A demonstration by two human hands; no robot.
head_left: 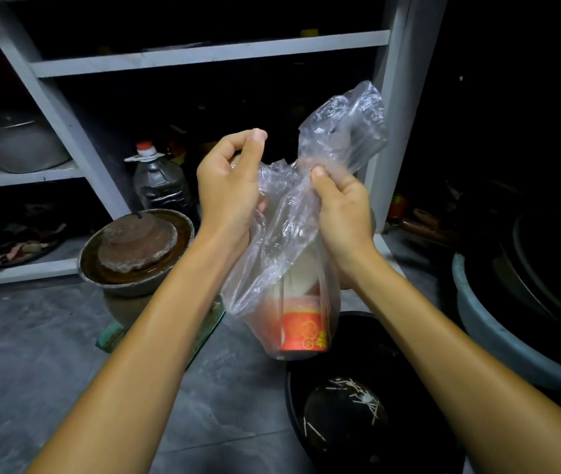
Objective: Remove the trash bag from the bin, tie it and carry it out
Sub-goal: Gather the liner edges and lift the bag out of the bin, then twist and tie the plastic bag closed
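A clear plastic trash bag (282, 254) hangs in the air between my hands, above the black round bin (368, 415). Inside the bag sits a red and white paper cup (303, 331). My left hand (227, 186) pinches the gathered top of the bag on its left side. My right hand (344, 206) grips the other side of the bag's neck, and a loose flap of plastic (347, 124) stands up above it. Small pale sticks lie scattered on the bottom of the bin.
A grey shelf unit (203, 54) stands ahead, with a metal pot (22, 142) on the left shelf. A plastic bottle with a red cap (161, 183) and a brown clay jar with a lid (135, 248) stand on the floor. A large dark basin (525, 295) sits at right.
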